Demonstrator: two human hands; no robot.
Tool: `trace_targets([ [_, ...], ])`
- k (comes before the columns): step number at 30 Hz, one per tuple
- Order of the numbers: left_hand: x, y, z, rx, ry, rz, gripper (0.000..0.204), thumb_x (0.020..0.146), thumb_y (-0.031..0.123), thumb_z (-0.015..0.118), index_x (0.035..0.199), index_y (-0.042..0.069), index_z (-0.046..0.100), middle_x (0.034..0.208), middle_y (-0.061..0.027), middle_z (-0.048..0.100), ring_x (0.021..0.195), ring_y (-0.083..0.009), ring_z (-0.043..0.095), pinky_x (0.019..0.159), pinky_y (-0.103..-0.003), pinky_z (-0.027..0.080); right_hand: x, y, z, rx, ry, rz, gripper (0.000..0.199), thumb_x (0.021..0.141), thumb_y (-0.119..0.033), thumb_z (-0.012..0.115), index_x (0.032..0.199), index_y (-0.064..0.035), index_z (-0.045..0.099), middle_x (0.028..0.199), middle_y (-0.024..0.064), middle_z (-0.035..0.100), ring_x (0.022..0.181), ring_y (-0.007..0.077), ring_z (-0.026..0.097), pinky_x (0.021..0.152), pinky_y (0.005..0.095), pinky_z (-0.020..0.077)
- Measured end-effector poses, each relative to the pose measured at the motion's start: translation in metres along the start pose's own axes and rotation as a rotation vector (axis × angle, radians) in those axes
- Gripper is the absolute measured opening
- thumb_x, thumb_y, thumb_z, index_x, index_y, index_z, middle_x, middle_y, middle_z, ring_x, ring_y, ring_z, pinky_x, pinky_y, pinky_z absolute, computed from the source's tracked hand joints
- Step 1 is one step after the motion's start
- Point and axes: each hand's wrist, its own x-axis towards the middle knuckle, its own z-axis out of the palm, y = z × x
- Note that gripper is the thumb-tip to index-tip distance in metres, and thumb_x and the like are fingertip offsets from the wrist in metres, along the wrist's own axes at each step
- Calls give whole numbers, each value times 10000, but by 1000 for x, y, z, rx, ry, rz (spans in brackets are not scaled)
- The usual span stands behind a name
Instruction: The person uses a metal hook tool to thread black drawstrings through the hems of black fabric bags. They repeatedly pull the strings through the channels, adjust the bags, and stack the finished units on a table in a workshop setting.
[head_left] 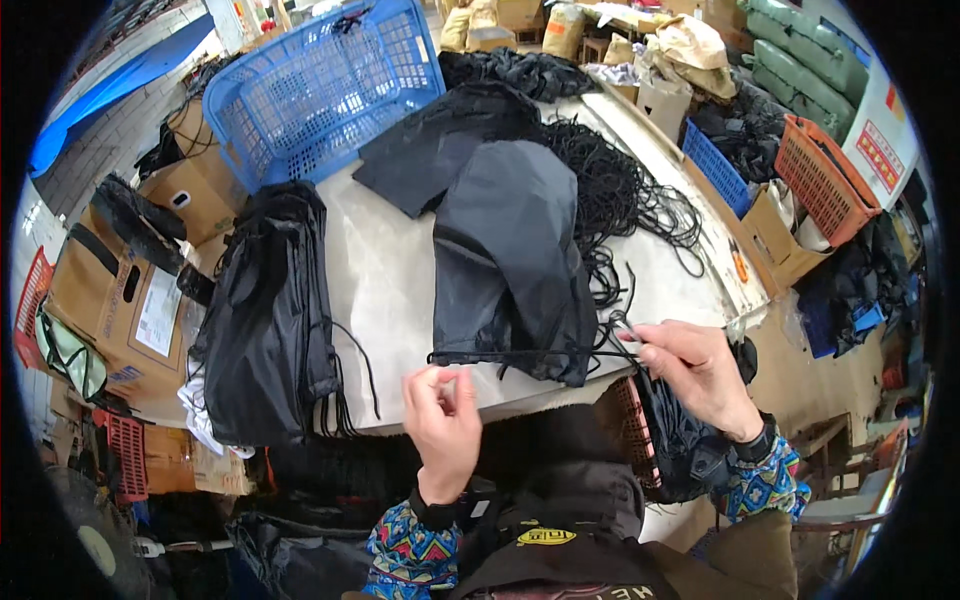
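Note:
A black fabric bag (505,240) lies at the middle of the table with its hem toward me. Along that hem runs a black cord (530,354), stretching to the right. My right hand (700,375) is closed in a pinch on the cord beyond the bag's right corner; a small shiny piece shows at its fingertips, too small to name. Just below the hem's left end, my left hand (442,425) has its fingers curled in, and what they pinch, if anything, is hidden. Another black fabric piece (440,135) lies partly beneath the bag.
A stack of black bags (265,320) with dangling cords lies at the table's left. Heaped black cords (620,190) spread behind the bag. A blue plastic basket (320,100) leans at the back left. Cardboard boxes (120,310) stand left; an orange crate (825,180) stands right.

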Motion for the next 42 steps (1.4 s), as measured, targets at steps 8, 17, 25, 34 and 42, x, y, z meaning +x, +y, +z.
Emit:
trace_targets([
  [8, 11, 37, 10, -146, -248, 524, 141, 799, 8, 688, 931, -26, 650, 767, -130, 621, 607, -206, 600, 527, -276, 461, 14, -11, 9, 84, -130, -74, 258, 887, -8, 570, 1142, -9, 613, 811, 110, 617, 712, 224, 566, 648, 310, 450],
  [17, -6, -72, -82, 581, 2, -33, 233, 835, 32, 598, 1053, -48, 579, 921, -168, 546, 867, -284, 566, 759, -357, 446, 7, 84, -89, 116, 1022, 188, 195, 945, -133, 539, 1074, -40, 653, 818, -29, 599, 585, 24, 434, 488, 182, 350],
  [25, 0, -8, 12, 450, -239, 188, 665, 737, 87, 678, 1336, 7, 402, 1327, -241, 410, 1153, -395, 463, 956, -435, 394, 1, 76, 17, -709, -77, -25, 586, 756, -124, 641, 1300, -84, 426, 896, 142, 488, 805, 315, 549, 672, 398, 480],
  [34, 30, -41, -12, -171, 169, -46, 334, 814, -143, 482, 1106, -26, 594, 1030, -109, 615, 903, -220, 611, 808, -305, 485, 24, 95, 37, -636, 183, -225, 173, 794, -52, 588, 966, -72, 591, 775, 100, 589, 663, 294, 611, 563, 379, 502],
  [42, 61, -83, -72, -1007, 418, -317, 287, 949, 94, 469, 1218, -8, 483, 1095, -112, 609, 975, -204, 592, 835, -289, 484, 80, 109, 89, -646, -228, -202, 419, 882, -216, 559, 1260, -52, 482, 753, 144, 621, 635, 318, 622, 513, 417, 476],
])
